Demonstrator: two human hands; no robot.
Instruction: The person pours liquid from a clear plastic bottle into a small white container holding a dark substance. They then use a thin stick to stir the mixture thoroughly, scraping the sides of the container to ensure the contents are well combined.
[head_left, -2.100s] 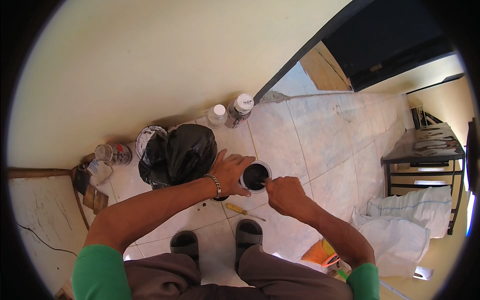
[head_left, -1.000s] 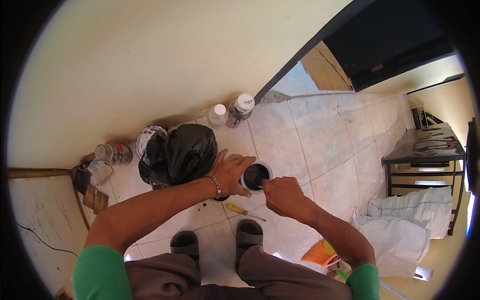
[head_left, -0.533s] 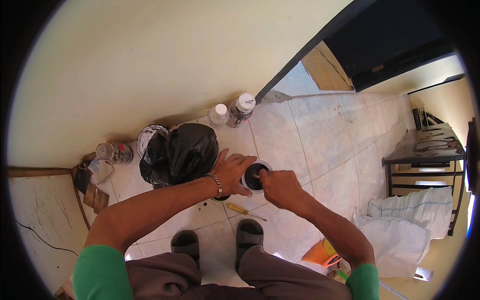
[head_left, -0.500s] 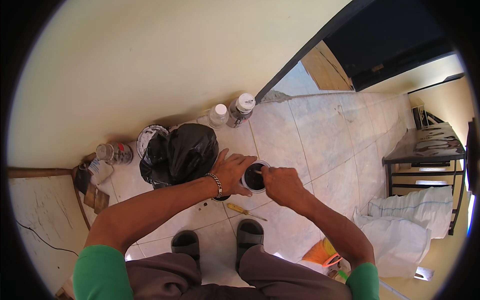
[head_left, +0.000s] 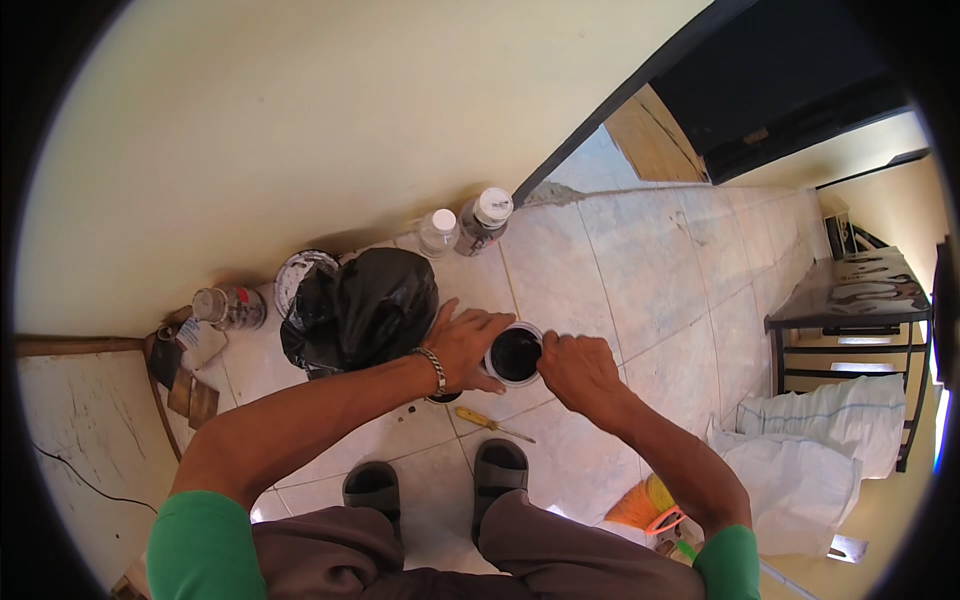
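Observation:
A small round white tub (head_left: 513, 381) with dark, almost black contents stands on the tiled floor in front of me. My left hand (head_left: 465, 350) steadies it, fingers and thumb curved round its left side. At the tub's right rim is my right hand (head_left: 583, 372), closed in a pinch on a thin stick that the fingers now mostly hide. Just left of my left hand sits a bulging black plastic bag (head_left: 380, 305). A screwdriver (head_left: 482, 418) with a yellow handle lies on the tiles between the tub and my sandals (head_left: 500, 465).
Along the wall stand a clear white-capped bottle (head_left: 438, 233), a white-lidded jar (head_left: 485, 222), a paint-smeared bucket (head_left: 295, 277) and another jar (head_left: 240, 307). To the right are white sacks (head_left: 800, 490), a dark table (head_left: 850, 285) and an orange broom (head_left: 635, 508).
My right hand has shifted slightly right, from over the tub's mouth to its rim, uncovering more of the dark contents. My left hand stays nearly still on the tub.

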